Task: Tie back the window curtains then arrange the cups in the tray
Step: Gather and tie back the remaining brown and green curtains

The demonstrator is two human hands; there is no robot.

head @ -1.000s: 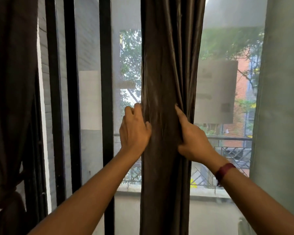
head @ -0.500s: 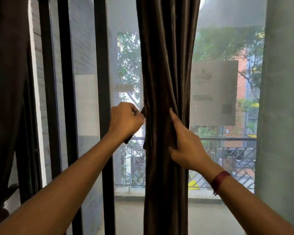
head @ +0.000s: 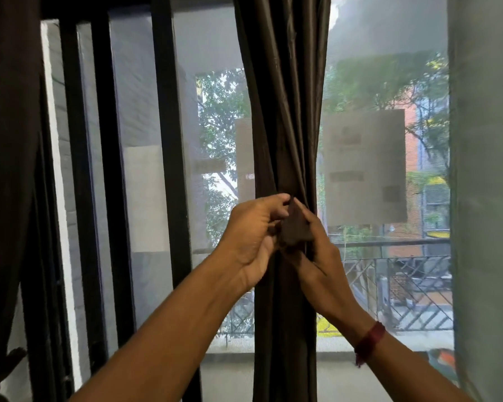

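Head view — a dark brown curtain (head: 282, 111) is seen hanging at centre frame, gathered into a narrow column from the top edge to the bottom; it is pinched narrowest at mid-height, where both hands meet. The left hand (head: 251, 237) is curled in from the left, its fingertips (head: 280, 198) closed onto a dark strip of fabric (head: 295, 224) — a tie-back, it appears — held against the front of the gathered folds; the right hand (head: 317, 253) is brought in from the lower right, fingers folded tight around the same strip and the curtain behind it; how the strip runs around the back cannot be told. A red band (head: 370, 339) is worn on the right wrist.

A second dark curtain (head: 9, 140) is seen along the left edge of the frame; black window bars (head: 166, 140) stand between it and the centre curtain; a pale sheer panel (head: 485, 198) fills the right edge. Through the mesh screen, trees and a balcony railing (head: 389, 243) are seen, blurred. No cups or tray are in view.
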